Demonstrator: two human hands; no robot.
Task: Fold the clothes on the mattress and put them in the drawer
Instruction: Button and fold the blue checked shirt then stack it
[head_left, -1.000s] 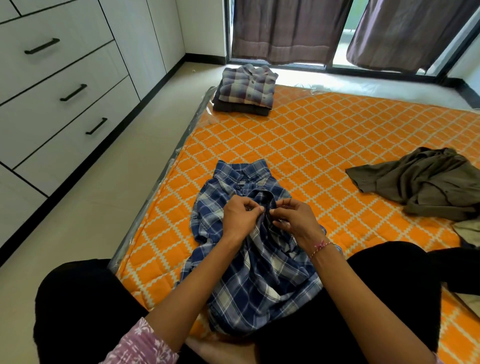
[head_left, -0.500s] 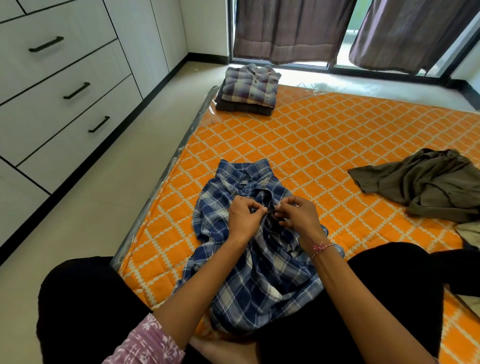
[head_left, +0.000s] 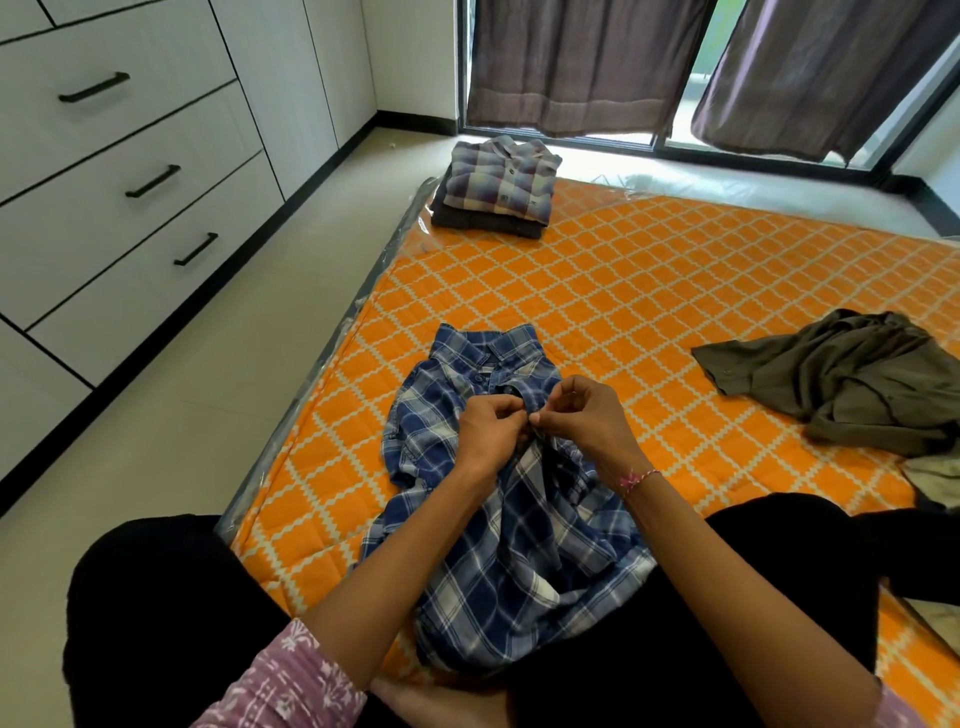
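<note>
We see the orange mattress (head_left: 649, 291) under both hands, the blue plaid shirt (head_left: 498, 545) spread on it. Our left hand (head_left: 491, 431) and right hand (head_left: 582, 421) each pinch the shirt's front edge, fingertips almost touching. Folded shirts (head_left: 498, 187) lie well beyond them.
</note>
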